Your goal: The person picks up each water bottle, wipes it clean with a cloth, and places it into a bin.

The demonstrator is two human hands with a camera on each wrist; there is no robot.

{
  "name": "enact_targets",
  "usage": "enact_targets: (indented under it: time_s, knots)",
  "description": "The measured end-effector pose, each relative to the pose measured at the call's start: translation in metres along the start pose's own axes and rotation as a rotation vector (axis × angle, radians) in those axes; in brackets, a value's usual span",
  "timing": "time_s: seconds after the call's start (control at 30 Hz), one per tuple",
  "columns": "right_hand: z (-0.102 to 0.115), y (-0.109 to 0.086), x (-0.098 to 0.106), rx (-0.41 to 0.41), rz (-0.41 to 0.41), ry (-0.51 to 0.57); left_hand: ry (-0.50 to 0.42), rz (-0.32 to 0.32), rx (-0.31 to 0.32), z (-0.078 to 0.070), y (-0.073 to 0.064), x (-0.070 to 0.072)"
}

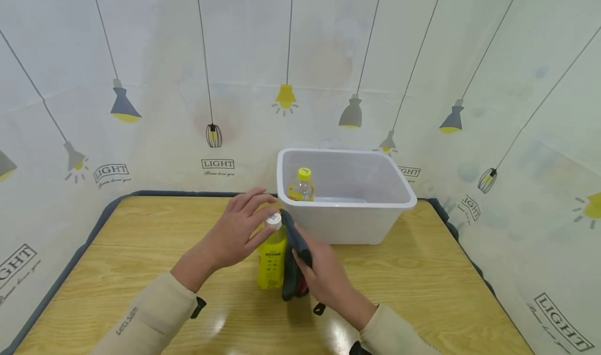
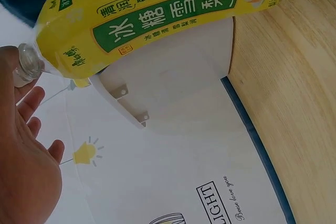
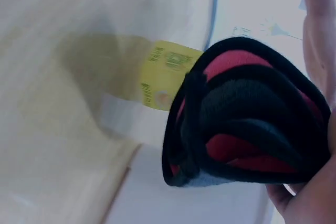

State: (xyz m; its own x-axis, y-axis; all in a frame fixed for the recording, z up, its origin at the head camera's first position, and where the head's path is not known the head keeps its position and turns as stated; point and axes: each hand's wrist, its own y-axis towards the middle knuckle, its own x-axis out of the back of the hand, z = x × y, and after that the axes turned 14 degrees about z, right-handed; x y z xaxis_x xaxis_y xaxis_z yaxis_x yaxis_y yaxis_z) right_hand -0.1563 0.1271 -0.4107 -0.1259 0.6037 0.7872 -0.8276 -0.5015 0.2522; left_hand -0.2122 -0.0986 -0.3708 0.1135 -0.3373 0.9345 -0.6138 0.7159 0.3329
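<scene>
A bottle of yellow drink (image 1: 271,264) with a white cap (image 1: 274,220) stands upright on the wooden table. My left hand (image 1: 239,230) pinches it at the cap between thumb and fingers, the other fingers spread. In the left wrist view the yellow label (image 2: 168,19) with a green panel faces the camera. My right hand (image 1: 326,274) grips a dark folded fabric piece (image 1: 297,240) right beside the bottle. Black edging and a red lining (image 3: 231,148) show in the right wrist view, where the fabric covers part of the bottle.
Behind the hands sits a white plastic bin (image 1: 347,222). Inside it, at the left, stands another bottle (image 1: 302,188) with a yellow cap. A wall sheet printed with hanging lamps surrounds the wooden table (image 1: 155,230), which has dark cloth along its edges.
</scene>
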Motion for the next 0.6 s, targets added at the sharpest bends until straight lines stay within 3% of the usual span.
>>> enact_targets:
  time_s: [0.2, 0.6]
  knots:
    - [0.0092, 0.0068, 0.0057, 0.05, -0.011, -0.117, -0.007, -0.001, 0.001, -0.0006, 0.0008, -0.0004]
    - [0.0047, 0.002, -0.0022, -0.027, 0.068, -0.401, -0.006, 0.004, 0.009, 0.0004, -0.0007, -0.0014]
